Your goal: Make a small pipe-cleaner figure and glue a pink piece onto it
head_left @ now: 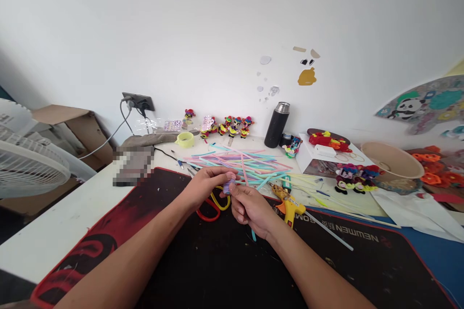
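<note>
My left hand [208, 184] pinches a small purple and pink piece of coiled pipe cleaner [227, 187] from above. On its other side my right hand [254, 208] grips the same piece between thumb and fingers. Below the right palm a teal pipe cleaner end [253, 235] sticks out; the rest of it is hidden. Scissors with red and yellow handles [209, 216] lie under the left wrist, partly covered. Just right of my hands rests a yellow hot glue gun [293, 208]. Behind them spreads a pile of pastel pipe cleaners [232, 158].
A black desk mat [203, 270] covers the front of the table. Further back stand several fuzzy dolls [236, 128], a yellow tape roll [185, 140] and a black thermos [277, 125]. To the right are a white box [308, 157] and a beige bowl [393, 161]; a fan [32, 164] is left.
</note>
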Tool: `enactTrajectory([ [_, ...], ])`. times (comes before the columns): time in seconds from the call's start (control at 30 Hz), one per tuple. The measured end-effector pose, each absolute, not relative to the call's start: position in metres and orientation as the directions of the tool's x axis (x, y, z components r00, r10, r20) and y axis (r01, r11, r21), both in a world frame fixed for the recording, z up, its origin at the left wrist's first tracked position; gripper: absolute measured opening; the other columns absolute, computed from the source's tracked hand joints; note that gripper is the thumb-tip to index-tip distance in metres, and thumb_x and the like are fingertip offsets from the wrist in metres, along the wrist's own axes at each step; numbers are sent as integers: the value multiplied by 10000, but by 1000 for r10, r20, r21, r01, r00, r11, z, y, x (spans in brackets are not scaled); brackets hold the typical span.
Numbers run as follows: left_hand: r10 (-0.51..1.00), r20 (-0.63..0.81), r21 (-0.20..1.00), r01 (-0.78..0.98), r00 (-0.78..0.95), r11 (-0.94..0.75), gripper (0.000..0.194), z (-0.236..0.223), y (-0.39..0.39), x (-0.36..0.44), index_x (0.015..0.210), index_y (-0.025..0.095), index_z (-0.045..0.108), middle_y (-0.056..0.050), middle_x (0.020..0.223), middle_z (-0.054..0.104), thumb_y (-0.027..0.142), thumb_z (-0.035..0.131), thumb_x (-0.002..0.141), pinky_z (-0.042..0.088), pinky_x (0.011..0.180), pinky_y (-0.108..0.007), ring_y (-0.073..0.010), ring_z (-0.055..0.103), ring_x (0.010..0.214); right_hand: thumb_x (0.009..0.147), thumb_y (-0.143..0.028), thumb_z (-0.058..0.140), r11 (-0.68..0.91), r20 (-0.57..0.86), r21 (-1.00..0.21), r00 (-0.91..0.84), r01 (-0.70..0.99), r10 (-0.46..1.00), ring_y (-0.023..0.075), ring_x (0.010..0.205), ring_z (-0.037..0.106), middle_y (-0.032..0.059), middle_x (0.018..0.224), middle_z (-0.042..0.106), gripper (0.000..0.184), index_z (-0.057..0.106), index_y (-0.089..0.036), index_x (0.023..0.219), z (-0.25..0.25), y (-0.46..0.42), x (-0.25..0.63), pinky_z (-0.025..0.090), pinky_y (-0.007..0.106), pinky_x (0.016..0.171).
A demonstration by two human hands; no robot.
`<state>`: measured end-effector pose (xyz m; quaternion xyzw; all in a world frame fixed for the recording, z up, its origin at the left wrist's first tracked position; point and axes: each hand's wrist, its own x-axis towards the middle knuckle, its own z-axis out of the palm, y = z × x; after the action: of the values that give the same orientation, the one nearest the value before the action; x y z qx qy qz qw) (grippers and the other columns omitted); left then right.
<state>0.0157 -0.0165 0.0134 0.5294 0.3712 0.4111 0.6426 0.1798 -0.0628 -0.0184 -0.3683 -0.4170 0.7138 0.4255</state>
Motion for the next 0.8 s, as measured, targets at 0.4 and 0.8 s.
enactTrajectory([
  [0.4,960,-59,955,-264,274,134,358,6,-20,27,929,142,859,-100,867,785,392,913,679,415,513,-243,-153,576,666,780,-764,753,-318,-194,-890,-359,-327,913,57,350,315,-120,436,386,635,686,-138,864,-16,-62,179,177,224,377],
  [0.8,893,-32,856,-449,448,256,403,5,-14,16,1081,147,814,-144,1070,785,301,927,726,455,621,-262,-155,630,729,832,-708,754,-308,-147,-864,-386,-398,911,55,366,302,-116,445,385,565,690,-149,889,-15,-61,184,177,220,397],
])
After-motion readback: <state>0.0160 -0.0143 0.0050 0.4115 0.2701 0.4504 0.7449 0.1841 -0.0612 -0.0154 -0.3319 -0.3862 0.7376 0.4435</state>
